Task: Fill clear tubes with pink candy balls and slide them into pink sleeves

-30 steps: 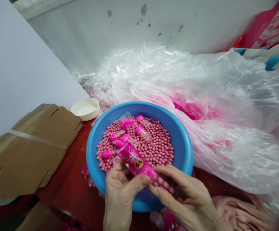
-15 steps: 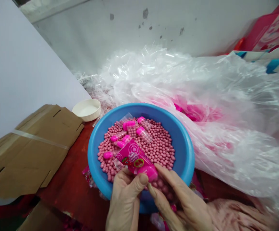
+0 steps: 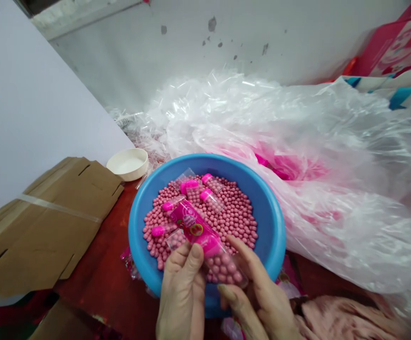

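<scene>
A clear bottle [image 3: 222, 268] of pink balls, its upper part inside a bright pink printed sleeve [image 3: 196, 226], is held tilted over the blue basin [image 3: 278, 226]. My left hand [image 3: 183, 288] pinches the sleeve's lower edge, thumb on top. Around the bottle's lower end curl the thumb and fingers of my right hand [image 3: 258, 295]; the thumb is below it and the index finger stretches along its far side. Below them, loose pink balls [image 3: 239, 212] fill the basin. On these lie several small clear bottles with pink caps [image 3: 212, 199].
Flattened cardboard [image 3: 49, 222] leans at the left, near a shallow white bowl [image 3: 129, 165]. A large clear plastic bag [image 3: 332, 226] with pink items spreads behind and right of the basin. Pinkish cloth [image 3: 339, 318] lies at lower right on the red tabletop [image 3: 102, 278].
The pink sleeve has turned narrower to view, and more of the bottle's ball-filled end shows. My right thumb has moved down, away from my left thumb.
</scene>
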